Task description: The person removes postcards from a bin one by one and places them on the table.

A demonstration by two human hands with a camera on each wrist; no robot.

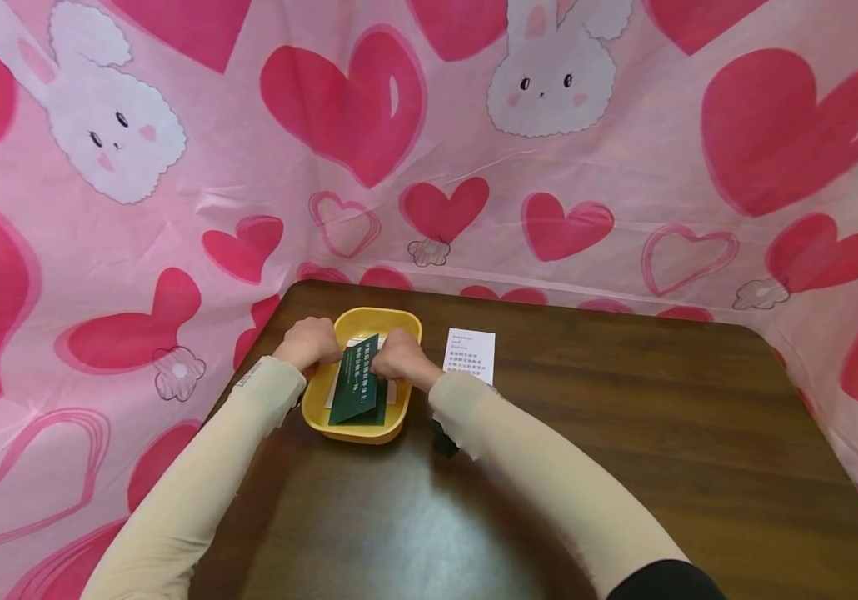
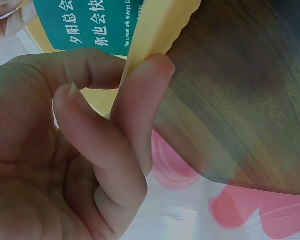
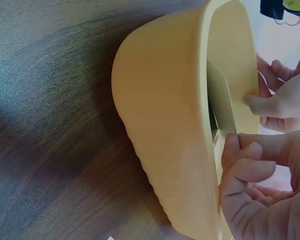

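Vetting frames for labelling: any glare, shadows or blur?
Head: pale glare on the table, shadow by the right sleeve; left wrist: washed-out look, the green card legible in its large print; right wrist: dark shadow beside the yellow tray; no strong motion blur.

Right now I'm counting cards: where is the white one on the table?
In the head view, the white card lies right of the yellow bin, partly hidden by the right sleeve.

Brn tbl (image 1: 699, 442) w/ ylw tub (image 1: 357, 434) & wht printed card (image 1: 471, 343) on it.
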